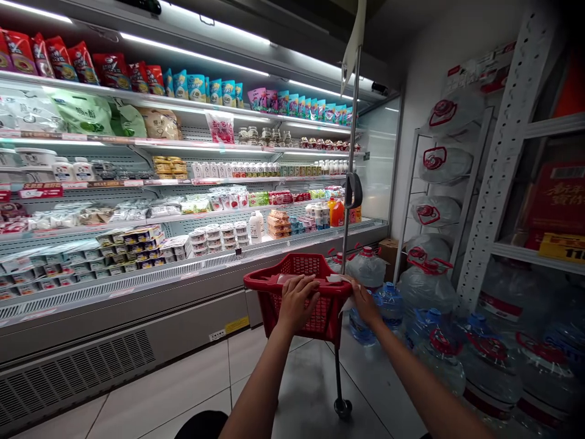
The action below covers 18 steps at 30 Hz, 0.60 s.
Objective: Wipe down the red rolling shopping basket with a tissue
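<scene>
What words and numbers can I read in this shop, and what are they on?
"简醇" on the big green bag.
"9" on the tan bag.
"11" on the yellow price sign, with whatever follows unclear at the picture's edge.
Too small or blurred to read for sure: the pink bag, red box, red pouches and yellow fridge sticker.

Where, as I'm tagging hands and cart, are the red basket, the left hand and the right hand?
Red basket [325, 318]: head view, on its near wall, between the hands.
Left hand [296, 300]: head view, on its back.
Right hand [365, 303]: head view, on its back.
</scene>
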Each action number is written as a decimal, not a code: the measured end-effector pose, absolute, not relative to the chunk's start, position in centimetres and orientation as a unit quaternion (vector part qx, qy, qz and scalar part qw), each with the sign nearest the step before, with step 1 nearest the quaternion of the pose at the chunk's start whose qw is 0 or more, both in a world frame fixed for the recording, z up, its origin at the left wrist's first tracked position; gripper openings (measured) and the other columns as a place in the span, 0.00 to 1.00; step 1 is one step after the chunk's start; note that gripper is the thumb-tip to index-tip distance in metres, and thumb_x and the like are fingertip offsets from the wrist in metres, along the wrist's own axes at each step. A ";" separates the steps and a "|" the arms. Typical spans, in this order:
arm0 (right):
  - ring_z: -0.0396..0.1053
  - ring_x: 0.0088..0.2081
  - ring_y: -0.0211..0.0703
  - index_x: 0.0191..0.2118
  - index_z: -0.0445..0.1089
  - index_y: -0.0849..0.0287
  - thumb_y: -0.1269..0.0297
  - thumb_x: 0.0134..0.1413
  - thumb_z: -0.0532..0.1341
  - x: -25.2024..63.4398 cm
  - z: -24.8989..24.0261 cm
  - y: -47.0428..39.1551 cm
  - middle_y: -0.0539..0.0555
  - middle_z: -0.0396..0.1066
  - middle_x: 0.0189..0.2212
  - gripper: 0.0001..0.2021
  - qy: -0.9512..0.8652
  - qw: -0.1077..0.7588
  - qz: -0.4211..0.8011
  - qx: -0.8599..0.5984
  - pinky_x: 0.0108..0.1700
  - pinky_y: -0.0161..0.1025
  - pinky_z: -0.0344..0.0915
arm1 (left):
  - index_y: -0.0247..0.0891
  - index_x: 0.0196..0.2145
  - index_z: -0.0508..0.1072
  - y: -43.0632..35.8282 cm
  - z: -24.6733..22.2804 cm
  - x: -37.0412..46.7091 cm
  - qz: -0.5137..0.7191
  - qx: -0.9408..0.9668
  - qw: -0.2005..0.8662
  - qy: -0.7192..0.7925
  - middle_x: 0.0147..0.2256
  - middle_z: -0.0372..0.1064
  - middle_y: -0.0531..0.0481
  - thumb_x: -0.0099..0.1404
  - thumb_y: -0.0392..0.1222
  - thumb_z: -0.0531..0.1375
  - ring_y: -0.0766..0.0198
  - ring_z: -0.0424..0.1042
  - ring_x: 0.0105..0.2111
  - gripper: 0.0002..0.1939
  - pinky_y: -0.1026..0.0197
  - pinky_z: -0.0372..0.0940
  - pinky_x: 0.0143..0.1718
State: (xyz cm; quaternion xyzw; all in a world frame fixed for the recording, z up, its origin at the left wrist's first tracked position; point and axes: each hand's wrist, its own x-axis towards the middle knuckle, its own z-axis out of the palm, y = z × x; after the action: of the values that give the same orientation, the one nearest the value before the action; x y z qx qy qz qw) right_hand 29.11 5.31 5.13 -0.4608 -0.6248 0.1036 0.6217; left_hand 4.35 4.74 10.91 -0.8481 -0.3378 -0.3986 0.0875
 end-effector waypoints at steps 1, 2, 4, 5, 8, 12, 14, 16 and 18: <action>0.69 0.61 0.53 0.55 0.75 0.51 0.44 0.73 0.40 28.3 5.1 5.0 0.58 0.75 0.56 0.29 -0.620 0.632 0.096 -0.456 0.66 0.56 0.62 | 0.52 0.57 0.73 4.8 10.8 4.4 -0.399 -0.844 0.099 -0.344 0.60 0.71 0.52 0.75 0.44 0.58 0.53 0.63 0.63 0.15 0.44 0.56 0.65; 0.68 0.61 0.52 0.53 0.75 0.51 0.46 0.74 0.40 27.4 5.2 4.7 0.59 0.75 0.55 0.29 -0.618 0.640 0.087 -0.448 0.66 0.56 0.61 | 0.52 0.57 0.73 4.8 10.7 4.5 -0.401 -0.838 0.111 -0.352 0.60 0.71 0.53 0.76 0.45 0.58 0.53 0.63 0.63 0.15 0.43 0.55 0.65; 0.68 0.60 0.52 0.52 0.75 0.50 0.49 0.74 0.42 25.6 5.5 3.8 0.59 0.75 0.53 0.25 -0.626 0.649 0.066 -0.428 0.66 0.56 0.61 | 0.54 0.57 0.74 4.5 10.6 4.9 -0.404 -0.826 0.133 -0.371 0.59 0.71 0.52 0.75 0.47 0.58 0.51 0.62 0.62 0.14 0.40 0.53 0.66; 0.68 0.59 0.51 0.52 0.74 0.50 0.50 0.74 0.43 24.7 5.6 3.3 0.58 0.75 0.52 0.24 -0.633 0.649 0.055 -0.417 0.66 0.56 0.61 | 0.55 0.55 0.75 4.2 10.6 5.2 -0.406 -0.818 0.141 -0.381 0.59 0.71 0.51 0.75 0.48 0.59 0.49 0.62 0.62 0.14 0.38 0.52 0.66; 0.68 0.57 0.51 0.52 0.74 0.49 0.54 0.74 0.46 23.2 6.0 2.0 0.56 0.75 0.51 0.20 -0.654 0.644 0.026 -0.395 0.65 0.56 0.61 | 0.53 0.49 0.78 3.2 10.7 6.2 -0.408 -0.797 0.158 -0.416 0.57 0.70 0.48 0.73 0.50 0.60 0.44 0.60 0.62 0.10 0.31 0.46 0.66; 0.66 0.61 0.51 0.56 0.72 0.48 0.55 0.74 0.45 23.2 5.0 1.4 0.54 0.73 0.54 0.20 -0.657 0.645 -0.010 -0.390 0.66 0.57 0.60 | 0.51 0.45 0.78 2.2 10.9 6.8 -0.421 -0.790 0.139 -0.423 0.57 0.68 0.48 0.74 0.48 0.59 0.45 0.58 0.63 0.08 0.30 0.41 0.68; 0.59 0.68 0.51 0.64 0.67 0.48 0.54 0.75 0.44 23.1 3.8 1.4 0.55 0.68 0.63 0.22 -0.634 0.656 -0.018 -0.409 0.70 0.60 0.54 | 0.51 0.45 0.78 1.9 10.9 6.9 -0.429 -0.792 0.119 -0.418 0.57 0.69 0.49 0.73 0.49 0.60 0.47 0.59 0.62 0.07 0.31 0.40 0.69; 0.49 0.73 0.52 0.71 0.57 0.48 0.52 0.75 0.43 22.6 2.5 1.4 0.55 0.57 0.71 0.26 -0.598 0.674 -0.002 -0.434 0.72 0.62 0.49 | 0.51 0.44 0.78 1.8 10.9 6.9 -0.433 -0.793 0.105 -0.416 0.55 0.70 0.50 0.73 0.49 0.60 0.47 0.60 0.61 0.07 0.30 0.39 0.69; 0.40 0.75 0.52 0.75 0.46 0.46 0.50 0.75 0.42 21.5 1.4 1.3 0.54 0.45 0.75 0.28 -0.560 0.695 0.023 -0.450 0.73 0.63 0.45 | 0.52 0.45 0.78 1.7 11.0 6.9 -0.430 -0.798 0.100 -0.411 0.53 0.72 0.51 0.74 0.49 0.59 0.48 0.61 0.61 0.08 0.30 0.39 0.68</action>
State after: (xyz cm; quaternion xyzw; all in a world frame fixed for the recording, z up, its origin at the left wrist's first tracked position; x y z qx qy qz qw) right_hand 21.46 1.26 1.44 -0.4497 -0.5603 0.0229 0.6952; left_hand 6.86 1.72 10.98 -0.7978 -0.4106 -0.4300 0.0998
